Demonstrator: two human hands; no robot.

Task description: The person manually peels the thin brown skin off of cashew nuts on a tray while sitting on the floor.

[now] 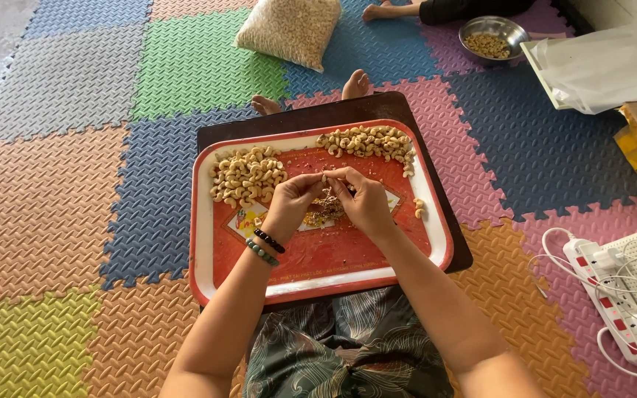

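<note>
Peeling looks like the work in hand: both hands meet over the middle of the red tray [436, 243], just above centre frame, and pinch one cashew [327, 177] between their fingertips. The left hand [289, 203], with two bead bracelets [265, 245] at the wrist, has thumb and forefinger closed on the nut from the left; the right hand [366, 203] closes on it from the right, its other fingers curled under. The nut is so small and so covered that I cannot tell which way its curve points; its long axis seems to run roughly left to right across the frame, from one pinch to the other.

To do this well, I judge the grip should stay light, since a cashew snaps across its bend, with one hand holding steady while the other thumb rubs the skin off. Keeping the hands low over the scrap pile [324, 210] just beneath them would let the flakes drop there, not onto the two nut heaps: one at the tray's upper left [246, 175], one along its upper edge [369, 141]. A few loose nuts [419, 208] lie at the right.
</note>
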